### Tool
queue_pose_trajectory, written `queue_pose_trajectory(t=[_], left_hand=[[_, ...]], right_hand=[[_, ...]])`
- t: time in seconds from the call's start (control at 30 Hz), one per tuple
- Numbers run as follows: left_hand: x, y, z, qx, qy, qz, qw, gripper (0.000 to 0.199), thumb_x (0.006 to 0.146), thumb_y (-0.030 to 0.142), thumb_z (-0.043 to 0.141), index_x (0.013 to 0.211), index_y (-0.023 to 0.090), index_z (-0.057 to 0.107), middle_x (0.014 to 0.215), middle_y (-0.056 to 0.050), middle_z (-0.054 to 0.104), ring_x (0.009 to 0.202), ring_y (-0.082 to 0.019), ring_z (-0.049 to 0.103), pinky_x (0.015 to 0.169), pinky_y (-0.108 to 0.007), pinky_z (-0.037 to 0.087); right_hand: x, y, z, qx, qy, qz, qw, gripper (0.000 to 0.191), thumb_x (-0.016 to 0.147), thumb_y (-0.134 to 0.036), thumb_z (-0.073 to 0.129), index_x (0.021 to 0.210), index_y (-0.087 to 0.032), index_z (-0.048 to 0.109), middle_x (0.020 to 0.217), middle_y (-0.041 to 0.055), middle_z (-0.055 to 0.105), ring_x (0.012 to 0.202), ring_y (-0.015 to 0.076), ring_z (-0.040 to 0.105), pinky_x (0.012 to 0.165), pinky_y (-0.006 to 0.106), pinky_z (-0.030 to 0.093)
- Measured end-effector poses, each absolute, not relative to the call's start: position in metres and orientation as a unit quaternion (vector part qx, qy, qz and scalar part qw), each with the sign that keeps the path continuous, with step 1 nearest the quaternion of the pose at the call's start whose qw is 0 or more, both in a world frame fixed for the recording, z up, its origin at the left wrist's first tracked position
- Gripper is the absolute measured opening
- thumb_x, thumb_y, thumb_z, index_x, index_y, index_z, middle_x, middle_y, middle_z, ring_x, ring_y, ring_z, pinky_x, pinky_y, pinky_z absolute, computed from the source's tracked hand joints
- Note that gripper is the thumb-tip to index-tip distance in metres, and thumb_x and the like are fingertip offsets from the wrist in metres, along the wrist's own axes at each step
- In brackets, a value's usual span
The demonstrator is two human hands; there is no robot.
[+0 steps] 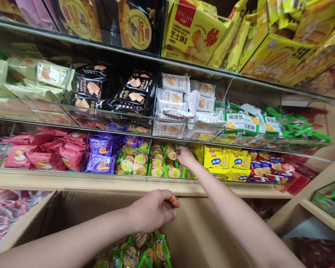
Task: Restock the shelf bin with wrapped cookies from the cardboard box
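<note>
My right hand [186,157] reaches into the lowest shelf, its fingertips at a green-edged cookie packet [171,155] among similar packets. The fingers are bent together there; whether they grip the packet is too small to tell. Over the open cardboard box [80,204], my left hand [156,210] hangs with fingers curled and a gap between thumb and fingers, nothing visible in it. Below it, inside the box, lie several clear packets of round cookies [131,256] with green edges. Another group of green-edged packets [134,163] sits left of my right hand on the shelf.
Purple packets [100,163] and pink packets [44,156] fill the lowest shelf's left; yellow packets [229,162] lie right. A glass shelf edge [184,140] runs just above my right hand. White packets [173,97] stand higher up. Wrapped red goods [5,219] are at lower left.
</note>
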State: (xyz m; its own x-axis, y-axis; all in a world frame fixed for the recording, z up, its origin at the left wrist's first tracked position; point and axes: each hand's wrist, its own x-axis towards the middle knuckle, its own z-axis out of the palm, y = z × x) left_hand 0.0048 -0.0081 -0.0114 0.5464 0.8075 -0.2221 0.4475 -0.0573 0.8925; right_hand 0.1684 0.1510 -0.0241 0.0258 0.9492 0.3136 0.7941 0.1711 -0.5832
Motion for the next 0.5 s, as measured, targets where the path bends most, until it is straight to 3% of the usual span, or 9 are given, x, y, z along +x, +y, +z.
queue_pose_trajectory(t=[0.13, 0.37, 0.5], left_hand=[[0.000, -0.012, -0.011, 0.736, 0.436, 0.131, 0.501, 0.020, 0.066, 0.026, 0.051, 0.083, 0.017, 0.055, 0.057, 0.005, 0.047, 0.050, -0.010, 0.039, 0.047, -0.020, 0.031], [-0.005, -0.012, -0.016, 0.782, 0.413, 0.101, 0.457, 0.020, 0.067, 0.026, 0.052, 0.083, 0.020, 0.061, 0.057, 0.005, 0.048, 0.049, -0.009, 0.038, 0.048, -0.019, 0.033], [-0.005, -0.014, -0.015, 0.796, 0.399, 0.093, 0.445, 0.020, 0.067, 0.026, 0.052, 0.083, 0.020, 0.062, 0.061, 0.004, 0.050, 0.053, -0.011, 0.041, 0.048, -0.020, 0.033]], right_hand=[[0.162, 0.159, -0.025, -0.671, -0.684, 0.113, 0.263, 0.045, 0.066, -0.010, 0.059, 0.110, -0.009, 0.051, 0.105, 0.0180, 0.059, 0.089, 0.0255, 0.059, 0.072, 0.033, 0.045], [0.162, 0.164, -0.014, -0.696, -0.686, 0.098, 0.188, 0.022, 0.075, -0.019, 0.059, 0.095, -0.012, 0.058, 0.097, 0.0113, 0.061, 0.086, 0.0190, 0.059, 0.075, 0.033, 0.046], [0.167, 0.164, -0.011, -0.690, -0.688, 0.096, 0.205, 0.037, 0.071, -0.017, 0.062, 0.107, -0.014, 0.053, 0.103, 0.0095, 0.060, 0.089, 0.0192, 0.058, 0.076, 0.034, 0.045]])
